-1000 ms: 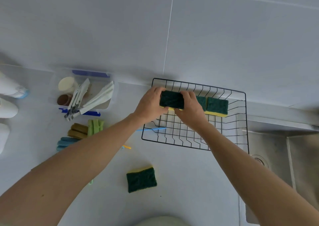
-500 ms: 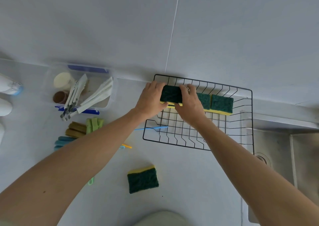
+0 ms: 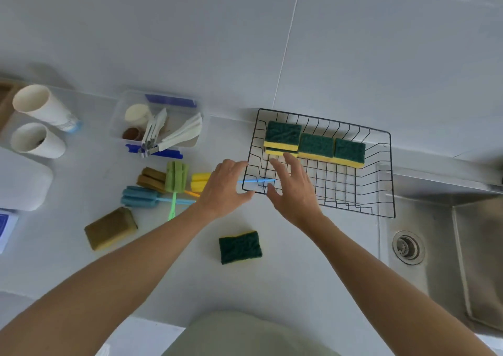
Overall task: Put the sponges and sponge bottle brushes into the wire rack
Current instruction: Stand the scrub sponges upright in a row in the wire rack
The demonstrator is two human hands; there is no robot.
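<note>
Rack: the black wire rack (image 3: pixel 381 181) sits on the pale grey bench (image 3: pixel 299 260) at about 2 o'clock from the frame's centre, against the tiled wall and just left of the steel sink (image 3: pixel 446 249).
Sponges in rack: a stack of two green-and-yellow scouring sponges (image 3: pixel 281 137) lies at the rack's far-left corner; a second green-and-yellow sponge (image 3: pixel 316 145) touches its right side, and a third green-and-yellow sponge (image 3: pixel 349 153) touches that one, all in a row along the back.
Left hand: the left hand (image 3: pixel 224 185) hovers at the rack's near-left corner, fingers loosely spread, empty.
Right hand: the right hand (image 3: pixel 292 189) is over the rack's left part, at 3 o'clock from the left, fingers spread wide and holding nothing.
Loose sponges: a dark green scouring sponge (image 3: pixel 240 247) lies on the bench at 6 o'clock from the hands; an olive-brown sponge block (image 3: pixel 110 228) lies at 8 o'clock, well apart.
Brushes: the blue (image 3: pixel 138 197), green (image 3: pixel 176 176), brown (image 3: pixel 151 179) and yellow (image 3: pixel 200 181) sponge bottle brushes lie piled at 9 o'clock from the left hand; one thin blue handle (image 3: pixel 255 180) pokes through the rack's left wall.
Other: a clear plastic tub with blue clips (image 3: pixel 160 123) holds white utensils at 10 o'clock; two white paper cups (image 3: pixel 38 123) lie on their sides at far left.
</note>
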